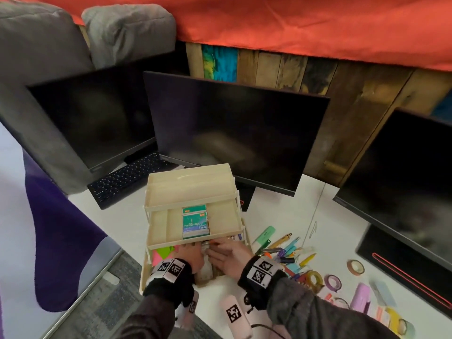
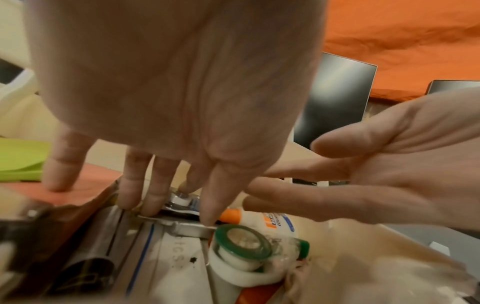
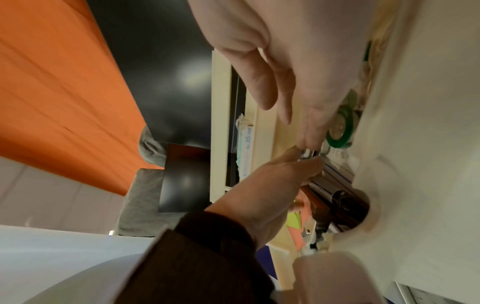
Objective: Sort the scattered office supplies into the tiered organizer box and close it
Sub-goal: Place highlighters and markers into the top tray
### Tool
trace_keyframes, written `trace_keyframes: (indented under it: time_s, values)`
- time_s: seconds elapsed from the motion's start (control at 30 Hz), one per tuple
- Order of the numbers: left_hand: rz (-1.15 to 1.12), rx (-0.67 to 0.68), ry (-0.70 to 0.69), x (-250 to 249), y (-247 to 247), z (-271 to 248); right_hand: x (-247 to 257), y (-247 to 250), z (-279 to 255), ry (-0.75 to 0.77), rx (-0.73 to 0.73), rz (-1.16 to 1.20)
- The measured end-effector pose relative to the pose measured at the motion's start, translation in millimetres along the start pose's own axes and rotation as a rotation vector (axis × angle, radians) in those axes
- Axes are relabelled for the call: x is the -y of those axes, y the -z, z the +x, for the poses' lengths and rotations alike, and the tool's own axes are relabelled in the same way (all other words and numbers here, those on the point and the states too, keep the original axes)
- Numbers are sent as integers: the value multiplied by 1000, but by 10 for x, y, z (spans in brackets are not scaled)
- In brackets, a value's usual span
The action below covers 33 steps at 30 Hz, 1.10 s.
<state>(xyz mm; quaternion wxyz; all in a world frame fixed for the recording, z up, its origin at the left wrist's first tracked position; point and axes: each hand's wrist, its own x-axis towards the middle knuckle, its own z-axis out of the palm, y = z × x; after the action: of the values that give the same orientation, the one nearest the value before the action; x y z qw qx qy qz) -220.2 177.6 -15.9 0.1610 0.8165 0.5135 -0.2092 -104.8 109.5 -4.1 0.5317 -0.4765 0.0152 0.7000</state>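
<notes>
The cream tiered organizer (image 1: 190, 204) stands open, its trays stepped back. A green staple box (image 1: 196, 222) lies in the middle tray. Both hands are in the bottom tray. My left hand (image 1: 193, 253) (image 2: 176, 214) pinches a silver metal tool (image 2: 182, 200) from above between thumb and fingertips. My right hand (image 1: 227, 255) (image 2: 363, 181) is flat, its straight fingertips touching the same tool (image 3: 309, 153). Beside the tool lie a glue bottle with an orange cap (image 2: 262, 222), a green-cored tape roll (image 2: 241, 244) and green (image 2: 20, 158) and pink (image 2: 85, 185) sticky notes.
Pens and highlighters (image 1: 286, 245), tape rolls (image 1: 332, 282) and a lilac box (image 1: 362, 297) lie scattered on the white table right of the organizer. Three dark monitors (image 1: 234, 133) and a keyboard (image 1: 129, 179) stand behind it. The table edge (image 1: 80, 297) runs at the left.
</notes>
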Motion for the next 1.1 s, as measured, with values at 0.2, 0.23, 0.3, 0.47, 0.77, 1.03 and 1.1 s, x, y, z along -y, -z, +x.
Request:
trace_keyframes:
  time_s: [0.2, 0.23, 0.3, 0.47, 0.77, 1.03, 1.1]
  values:
    - [9, -12, 0, 51, -131, 172, 67, 256, -411, 38, 81, -4]
    - [19, -23, -6, 45, -127, 169, 82, 306, -478, 48, 92, -4]
    - [12, -31, -4, 23, -81, 122, 108, 414, -613, 81, 111, 9]
    - [-124, 11, 37, -190, 141, -189, 135, 807, -968, 175, 154, -26]
    - [-457, -281, -399, -1652, 20, -932, -27, 1926, -1473, 321, -142, -273]
    - [-407, -23, -505, -2257, -842, -989, -36, 3003, -1978, 423, -653, -716]
    - [-389, -65, -425, -2259, -911, -999, 25, 3157, -2041, 483, -813, -873]
